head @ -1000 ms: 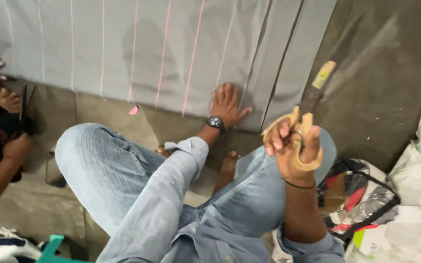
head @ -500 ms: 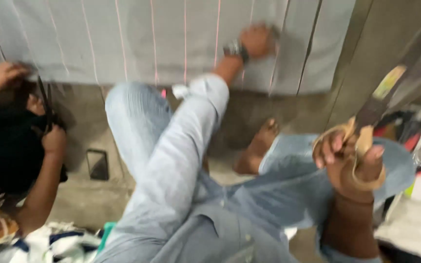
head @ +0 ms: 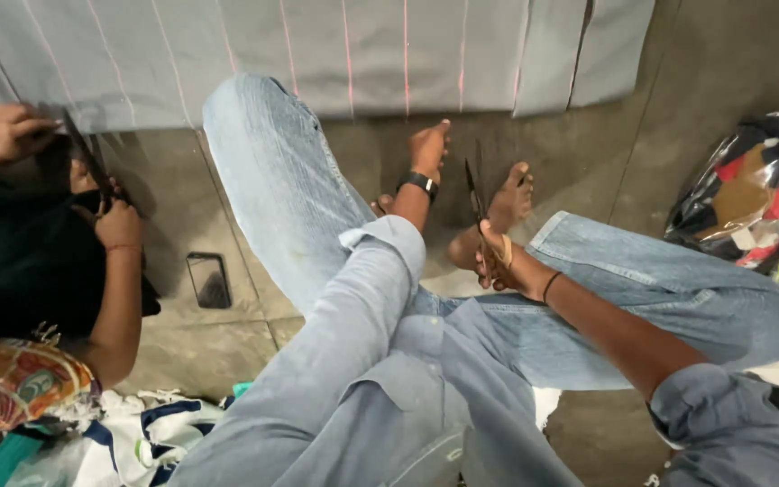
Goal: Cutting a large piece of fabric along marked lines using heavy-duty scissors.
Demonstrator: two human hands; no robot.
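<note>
I sit on a concrete floor in light blue jeans with one knee raised. My right hand [head: 498, 261] grips the pale handles of large scissors [head: 477, 194], their dark blades pointing up and away, just beside my bare foot [head: 508, 203]. My left hand [head: 429, 147], with a black watch on the wrist, reaches forward with fingers loosely together and rests near the floor just short of the grey cloth with pink chalk lines [head: 335, 50]. It holds nothing that I can see.
Another person sits at the left, a hand [head: 11, 131] at the cloth's edge and another hand [head: 117, 225] holding dark scissors. A black phone [head: 208, 280] lies on the floor. A plastic bag of coloured fabric [head: 755, 189] sits right; folded cloths [head: 128, 442] lie bottom left.
My left hand has pulled back off the cloth toward my foot. My right hand has carried the scissors down and left, from raised at the right to beside my foot.
</note>
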